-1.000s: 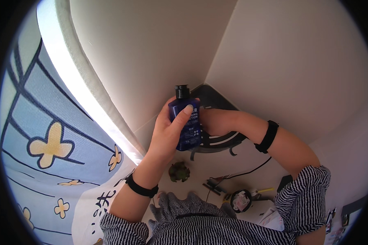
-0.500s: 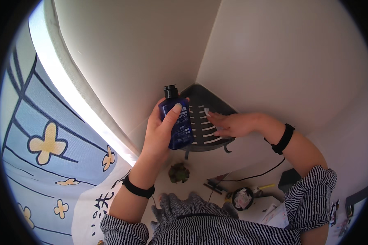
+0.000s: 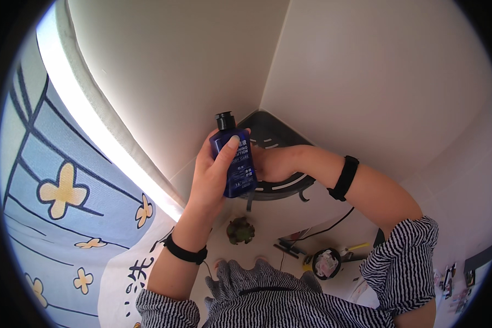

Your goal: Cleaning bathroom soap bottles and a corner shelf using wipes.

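Observation:
A dark blue bottle (image 3: 240,172) with a black flip cap stands upright in my left hand (image 3: 209,172), thumb across its front. Behind it, a dark grey slotted corner shelf (image 3: 273,127) is fixed where two pale walls meet. My right hand (image 3: 277,164) reaches over the shelf's slots toward its left side. The bottle covers the fingers of that hand, so whatever they hold or touch is hidden.
To the left hangs a blue shower curtain (image 3: 65,142) with yellow flowers. On the floor below are a potted plant (image 3: 240,230) and a black bin (image 3: 327,264) with crumpled tissue. A hook (image 3: 304,195) hangs from the shelf's front edge.
My right hand has moved left across the shelf, and its fingers have passed behind the bottle. A small white thing seen at its fingertips is now hidden. The left hand keeps its hold.

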Demonstrator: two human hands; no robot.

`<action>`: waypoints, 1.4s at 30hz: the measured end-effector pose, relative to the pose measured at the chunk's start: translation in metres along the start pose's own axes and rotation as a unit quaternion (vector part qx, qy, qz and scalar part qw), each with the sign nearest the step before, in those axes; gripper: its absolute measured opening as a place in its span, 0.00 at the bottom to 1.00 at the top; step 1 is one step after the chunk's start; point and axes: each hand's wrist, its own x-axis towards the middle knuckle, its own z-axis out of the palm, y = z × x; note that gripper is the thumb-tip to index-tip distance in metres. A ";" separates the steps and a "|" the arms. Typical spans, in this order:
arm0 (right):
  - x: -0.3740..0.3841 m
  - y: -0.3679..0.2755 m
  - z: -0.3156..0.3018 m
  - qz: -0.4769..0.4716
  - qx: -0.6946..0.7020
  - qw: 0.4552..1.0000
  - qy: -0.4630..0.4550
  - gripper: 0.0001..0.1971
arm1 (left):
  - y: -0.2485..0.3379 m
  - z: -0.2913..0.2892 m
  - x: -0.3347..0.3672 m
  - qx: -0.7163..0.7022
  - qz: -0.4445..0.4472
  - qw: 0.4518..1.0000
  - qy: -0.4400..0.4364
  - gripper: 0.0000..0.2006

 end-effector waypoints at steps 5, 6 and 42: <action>-0.023 -0.008 -0.012 -0.128 0.054 0.979 -0.150 0.29 | -0.004 0.000 0.003 -0.005 0.005 1.000 -0.001 0.23; -0.028 0.001 -0.005 -0.128 0.054 0.979 -0.150 0.29 | -0.005 -0.001 0.004 -0.005 0.005 1.000 -0.001 0.23; -0.055 0.015 -0.045 0.012 0.369 0.837 0.404 0.29 | -0.019 -0.007 0.002 0.072 0.147 0.987 0.007 0.31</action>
